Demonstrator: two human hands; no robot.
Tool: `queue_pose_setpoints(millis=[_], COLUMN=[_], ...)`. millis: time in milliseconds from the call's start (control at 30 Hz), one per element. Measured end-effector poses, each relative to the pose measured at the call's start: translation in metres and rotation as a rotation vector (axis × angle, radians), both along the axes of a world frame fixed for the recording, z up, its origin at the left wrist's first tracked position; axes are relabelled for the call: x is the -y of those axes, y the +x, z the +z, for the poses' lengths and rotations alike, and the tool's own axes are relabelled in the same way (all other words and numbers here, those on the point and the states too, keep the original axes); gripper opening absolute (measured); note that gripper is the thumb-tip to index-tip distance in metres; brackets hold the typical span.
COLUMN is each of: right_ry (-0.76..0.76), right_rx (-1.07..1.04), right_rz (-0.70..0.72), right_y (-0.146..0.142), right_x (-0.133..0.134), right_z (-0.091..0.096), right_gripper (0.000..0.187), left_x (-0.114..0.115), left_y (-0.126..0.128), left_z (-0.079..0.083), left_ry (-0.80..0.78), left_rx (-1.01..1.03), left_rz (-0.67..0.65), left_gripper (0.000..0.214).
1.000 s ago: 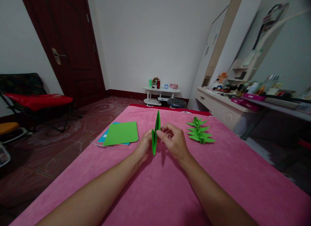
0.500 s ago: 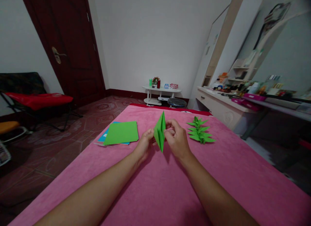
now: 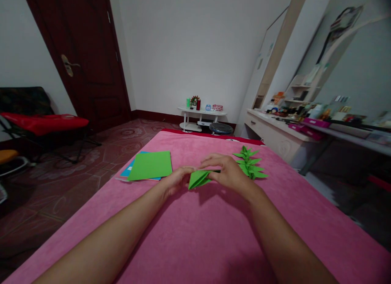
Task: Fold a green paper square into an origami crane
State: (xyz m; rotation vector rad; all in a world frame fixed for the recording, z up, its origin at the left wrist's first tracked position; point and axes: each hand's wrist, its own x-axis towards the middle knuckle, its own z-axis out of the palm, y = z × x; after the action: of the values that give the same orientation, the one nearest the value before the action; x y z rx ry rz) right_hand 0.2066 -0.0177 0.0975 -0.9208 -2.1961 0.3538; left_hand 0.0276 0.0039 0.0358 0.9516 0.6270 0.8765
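A folded green paper (image 3: 199, 179) with pointed, layered flaps is held between my two hands above the pink cloth. My left hand (image 3: 180, 178) grips its left end, fingers closed and partly hidden behind it. On the other side, my right hand (image 3: 227, 172) pinches the paper, thumb in front and fingers over the back. To the right lie several folded green paper pieces (image 3: 250, 164) with spiky points, set in a row. A stack of flat sheets, green on top (image 3: 151, 166) with blue showing beneath, rests left of my left hand.
The pink cloth (image 3: 189, 243) covers the surface under my hands. Beyond its far edge stands a low white table (image 3: 201, 111) with small items. A dressing table (image 3: 275, 123) crowded with bottles is at the right. On the left are a red-seated chair (image 3: 45, 123) and a dark red door (image 3: 85, 51).
The folded green paper has turned from standing upright to lying nearly sideways, and sits lower. My right hand has shifted to cover its right part. The view has moved slightly.
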Motion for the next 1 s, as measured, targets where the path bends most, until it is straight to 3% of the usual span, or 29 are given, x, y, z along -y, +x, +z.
queue_pose_setpoints(millis=[100, 233, 400, 500, 600, 700, 767, 833, 900, 1000], right_ry=[-0.095, -0.160, -0.147, 0.007, 0.211, 0.201, 0.074, -0.061, -0.105, -0.030], right_rx=[0.034, 0.072, 0.104, 0.099, -0.023, -0.247, -0.358, -0.381, -0.332, -0.224], right_rz=[0.040, 0.023, -0.001, -0.131, -0.415, -0.565, -0.528, -0.442, -0.397, -0.460], right_y=[-0.001, -0.001, 0.000, -0.002, -0.006, -0.013, -0.018, -0.022, -0.025, -0.025], right_x=[0.004, 0.006, 0.006, 0.004, 0.000, -0.004, -0.006, -0.006, -0.005, -0.004], right_z=[0.001, 0.001, 0.002, 0.002, -0.003, -0.011, -0.017, -0.023, -0.027, -0.031], right_gripper=[0.023, 0.021, 0.018, 0.014, 0.053, 0.085, 0.074, 0.041, 0.016, 0.015], left_x=[-0.001, 0.000, 0.000, 0.000, -0.001, -0.002, -0.002, -0.001, -0.001, -0.001], left_y=[-0.003, -0.002, 0.002, 0.006, 0.011, 0.014, 0.015, 0.016, 0.017, 0.019], left_z=[-0.001, -0.004, -0.010, -0.013, -0.015, -0.015, -0.016, -0.017, -0.018, -0.020], left_ry=[-0.035, -0.052, 0.042, 0.099, 0.180, 0.196, 0.197, 0.195, 0.195, 0.171], left_rx=[-0.075, -0.102, -0.183, -0.144, -0.064, -0.040, -0.024, 0.009, 0.029, 0.009], left_rz=[-0.204, -0.268, -0.237, -0.130, 0.083, 0.203, 0.240, 0.238, 0.215, 0.221], left_gripper=[0.016, 0.027, 0.023, 0.022, 0.032, 0.035, 0.034, 0.034, 0.034, 0.032])
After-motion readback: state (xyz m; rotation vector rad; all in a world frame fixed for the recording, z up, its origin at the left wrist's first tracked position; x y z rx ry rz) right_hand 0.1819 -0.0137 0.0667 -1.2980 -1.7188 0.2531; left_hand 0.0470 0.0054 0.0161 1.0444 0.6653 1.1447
